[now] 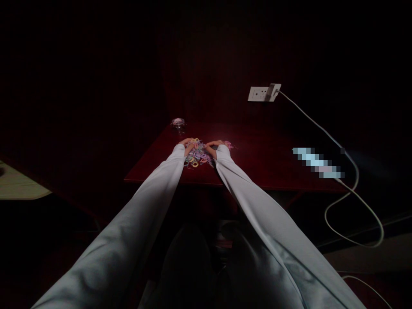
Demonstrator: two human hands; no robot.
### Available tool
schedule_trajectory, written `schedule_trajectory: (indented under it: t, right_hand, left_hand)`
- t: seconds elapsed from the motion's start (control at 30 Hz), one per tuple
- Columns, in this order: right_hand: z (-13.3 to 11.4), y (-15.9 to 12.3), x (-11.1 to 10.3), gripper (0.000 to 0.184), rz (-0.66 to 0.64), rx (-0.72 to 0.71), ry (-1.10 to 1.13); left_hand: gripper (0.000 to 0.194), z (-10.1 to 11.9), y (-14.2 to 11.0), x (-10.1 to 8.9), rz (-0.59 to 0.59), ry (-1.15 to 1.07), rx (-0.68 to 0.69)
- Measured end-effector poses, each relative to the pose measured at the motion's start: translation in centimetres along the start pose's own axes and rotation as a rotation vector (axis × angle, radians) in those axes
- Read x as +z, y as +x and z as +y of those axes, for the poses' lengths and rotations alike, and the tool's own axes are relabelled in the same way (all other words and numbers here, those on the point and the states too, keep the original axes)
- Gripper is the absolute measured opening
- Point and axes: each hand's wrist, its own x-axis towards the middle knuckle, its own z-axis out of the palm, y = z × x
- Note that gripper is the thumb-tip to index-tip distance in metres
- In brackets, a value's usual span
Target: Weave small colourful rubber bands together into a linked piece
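Note:
A pile of small pastel hair ties [198, 158] in purple, pink, yellow and green lies on the dark red table [257, 169]. At the pile's left upper side is my left hand [187, 144], its fingers and thumb bent together around hair ties. My right hand [214, 146] is at the pile's right side, fingertips pointing left and drawn together; what they hold is too small to make out. Just past the right hand lies a smaller group of pink hair ties [228, 145], partly covered by that hand.
A small clear round container [178, 123] stands at the table's back left. On the wall, a charger [274, 91] sits in a white socket [257, 93]. Its white cable [355, 171] loops down to a pixelated bright device [317, 163] at the right. A pale surface [19, 184] shows far left.

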Motion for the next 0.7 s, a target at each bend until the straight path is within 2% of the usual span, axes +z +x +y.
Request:
schedule_trajectory:
  t: [0.13, 0.3, 0.37, 0.57, 0.7]
  right_hand:
    - [0.1, 0.1, 0.1, 0.015, 0.035, 0.032, 0.01]
    - [0.7, 0.3, 0.2, 0.018, 0.058, 0.024, 0.081]
    - [0.9, 0.4, 0.2, 0.019, 0.069, 0.03, 0.115]
    - [0.2, 0.1, -0.2, 0.02, 0.052, 0.02, 0.12]
    - [-0.2, -0.2, -0.3, 0.02, 0.054, 0.018, 0.086]
  left_hand:
    - [0.018, 0.1, -0.2, -0.6, -0.083, 0.148, 0.099]
    - [0.037, 0.8, -0.3, -1.5, -0.156, 0.342, 0.293]
    - [0.038, 1.1, -0.5, -1.6, -0.162, 0.376, 0.334]
    - [0.017, 1.3, -1.0, -1.6, -0.176, 0.386, 0.353]
    - [0.012, 1.2, -1.0, -1.6, -0.173, 0.361, 0.34]
